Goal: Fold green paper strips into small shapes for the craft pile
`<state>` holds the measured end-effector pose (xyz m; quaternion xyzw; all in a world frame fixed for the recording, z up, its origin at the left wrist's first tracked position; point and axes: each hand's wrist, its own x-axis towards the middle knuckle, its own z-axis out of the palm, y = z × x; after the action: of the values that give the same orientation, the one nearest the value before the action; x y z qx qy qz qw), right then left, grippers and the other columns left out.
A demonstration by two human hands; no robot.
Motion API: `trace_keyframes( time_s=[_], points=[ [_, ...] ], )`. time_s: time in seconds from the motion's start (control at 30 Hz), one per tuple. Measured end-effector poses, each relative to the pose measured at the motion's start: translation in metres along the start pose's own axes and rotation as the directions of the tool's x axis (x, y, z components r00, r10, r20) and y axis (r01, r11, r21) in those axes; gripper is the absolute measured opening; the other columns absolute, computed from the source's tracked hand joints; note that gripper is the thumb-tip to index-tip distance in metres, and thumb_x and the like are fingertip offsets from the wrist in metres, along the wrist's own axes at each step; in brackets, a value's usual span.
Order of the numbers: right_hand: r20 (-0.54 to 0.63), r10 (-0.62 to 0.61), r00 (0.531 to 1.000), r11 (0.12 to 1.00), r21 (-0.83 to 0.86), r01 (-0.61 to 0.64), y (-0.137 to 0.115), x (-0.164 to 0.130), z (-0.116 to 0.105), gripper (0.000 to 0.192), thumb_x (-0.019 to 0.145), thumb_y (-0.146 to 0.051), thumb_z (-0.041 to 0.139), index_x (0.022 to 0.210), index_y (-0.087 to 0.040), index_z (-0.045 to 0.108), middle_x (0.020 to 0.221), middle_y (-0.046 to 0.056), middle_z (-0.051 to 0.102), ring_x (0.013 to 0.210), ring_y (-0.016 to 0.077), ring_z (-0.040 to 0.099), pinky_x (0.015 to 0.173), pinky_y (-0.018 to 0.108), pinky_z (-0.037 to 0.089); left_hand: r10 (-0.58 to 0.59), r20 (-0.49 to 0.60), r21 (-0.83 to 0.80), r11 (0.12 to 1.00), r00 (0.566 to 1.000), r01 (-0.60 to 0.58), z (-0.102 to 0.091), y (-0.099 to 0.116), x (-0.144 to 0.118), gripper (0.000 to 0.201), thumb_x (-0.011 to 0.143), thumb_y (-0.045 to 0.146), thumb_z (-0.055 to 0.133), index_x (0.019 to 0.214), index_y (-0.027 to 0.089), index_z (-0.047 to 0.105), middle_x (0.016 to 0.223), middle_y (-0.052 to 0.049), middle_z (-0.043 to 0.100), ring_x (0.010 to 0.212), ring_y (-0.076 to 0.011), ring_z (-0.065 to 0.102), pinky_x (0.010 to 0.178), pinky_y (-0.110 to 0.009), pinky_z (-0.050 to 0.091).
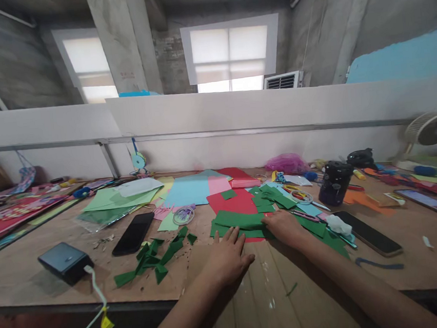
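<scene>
Against the splayed left hand (227,254), green paper (241,220), right hand (285,227) pinching its end

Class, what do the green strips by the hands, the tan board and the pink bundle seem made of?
Green strips: probably matte paper or card; thin, flat, straight edges.
Tan board: likely cardboard, mostly matte; brown, long parallel lines.
Pink bundle: perhaps thin, slightly shiny plastic; crumpled, seemingly translucent.

I'd call this a craft workshop set up in a roughly finished building: a bare concrete pillar (120,49) and grey walls (315,20) rise beyond a white partition (213,113), and along the partition runs a shared-looking worktable (17,279), strewn with coloured paper (243,218) and green offcuts (172,249).
</scene>
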<state>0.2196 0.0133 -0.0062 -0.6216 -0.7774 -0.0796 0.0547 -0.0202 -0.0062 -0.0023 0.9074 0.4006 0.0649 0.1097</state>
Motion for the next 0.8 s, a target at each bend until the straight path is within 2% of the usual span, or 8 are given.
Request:
trace_keyframes(
  time_s=[0.13,0.23,0.33,0.43,0.53,0.63,0.73,0.8],
  points=[
    [-0.057,0.183,0.981,0.980,0.089,-0.178,0.003,0.001,-0.001,0.026,0.086,-0.024,0.051,0.100,-0.025,0.073,0.093,0.010,0.076,0.087,0.0273,0.069,0.069,0.031,0.043,0.005,0.018,-0.018,1.000,1.000,-0.004,0.001,0.001,-0.006,0.066,0.092,0.058,0.034,0.145,0.020,0.039,0.154,-0.016,0.031,0.142,-0.0352,0.027,0.111,-0.063,0.017],
    [-0.038,0.259,0.965,0.940,0.239,-0.243,0.009,0.005,-0.004,0.023,0.085,-0.028,0.051,0.094,-0.026,0.073,0.088,0.005,0.075,0.082,0.0246,0.068,0.062,0.028,0.040,0.013,0.024,-0.028,1.000,1.000,-0.012,0.000,0.002,-0.007,0.066,0.091,0.058,0.036,0.144,0.020,0.041,0.153,-0.017,0.032,0.141,-0.0359,0.028,0.110,-0.063,0.020],
    [-0.040,0.272,0.962,0.890,0.390,-0.235,0.010,0.010,-0.005,0.019,0.078,-0.024,0.055,0.088,-0.025,0.072,0.081,0.001,0.074,0.078,0.0217,0.067,0.060,0.026,0.037,0.018,0.020,-0.028,0.999,1.000,-0.018,-0.002,0.002,-0.005,0.065,0.089,0.057,0.040,0.142,0.020,0.043,0.152,-0.018,0.034,0.140,-0.0368,0.030,0.109,-0.064,0.021],
    [-0.053,0.282,0.958,0.850,0.477,-0.224,0.005,0.012,-0.005,0.024,0.072,-0.019,0.057,0.089,-0.024,0.072,0.083,0.000,0.074,0.080,0.0207,0.066,0.061,0.025,0.038,0.026,0.031,-0.016,1.000,0.999,-0.026,-0.004,0.002,0.001,0.060,0.086,0.052,0.047,0.137,0.021,0.048,0.150,-0.018,0.037,0.137,-0.0380,0.034,0.107,-0.064,0.024],
    [-0.017,0.250,0.968,0.838,0.504,-0.208,-0.001,0.011,-0.003,0.024,0.074,-0.022,0.057,0.090,-0.024,0.074,0.084,0.001,0.075,0.081,0.0214,0.067,0.064,0.026,0.040,0.059,0.044,-0.021,0.998,0.997,-0.058,-0.013,0.001,0.008,0.047,0.083,0.048,0.052,0.123,0.025,0.061,0.141,-0.014,0.050,0.131,-0.0383,0.042,0.106,-0.062,0.028],
    [0.003,0.182,0.983,0.844,0.512,-0.158,-0.005,0.007,-0.001,0.027,0.080,-0.030,0.053,0.094,-0.025,0.075,0.088,0.002,0.076,0.082,0.0224,0.067,0.066,0.028,0.042,0.070,0.002,-0.105,0.992,0.998,-0.070,-0.030,0.002,0.014,0.033,0.083,0.042,0.052,0.107,0.028,0.070,0.123,-0.011,0.064,0.118,-0.0352,0.054,0.103,-0.052,0.035],
    [-0.002,0.164,0.986,0.822,0.553,-0.135,-0.006,0.004,-0.002,0.029,0.083,-0.033,0.050,0.093,-0.025,0.076,0.090,0.002,0.077,0.083,0.0227,0.067,0.066,0.028,0.042,-0.050,-0.067,-0.266,0.964,0.996,0.030,-0.045,0.003,0.021,0.028,0.084,0.037,0.049,0.088,0.024,0.073,0.100,-0.011,0.072,0.098,-0.0319,0.064,0.091,-0.045,0.044],
    [-0.022,0.200,0.980,0.794,0.590,-0.149,-0.006,0.004,-0.004,0.030,0.083,-0.034,0.049,0.092,-0.024,0.076,0.089,0.002,0.077,0.082,0.0229,0.067,0.067,0.029,0.044,-0.193,-0.153,-0.490,0.867,0.969,0.095,-0.045,0.002,0.029,0.027,0.083,0.039,0.052,0.074,0.021,0.071,0.084,-0.010,0.071,0.089,-0.0307,0.065,0.087,-0.043,0.045]
  ],
)
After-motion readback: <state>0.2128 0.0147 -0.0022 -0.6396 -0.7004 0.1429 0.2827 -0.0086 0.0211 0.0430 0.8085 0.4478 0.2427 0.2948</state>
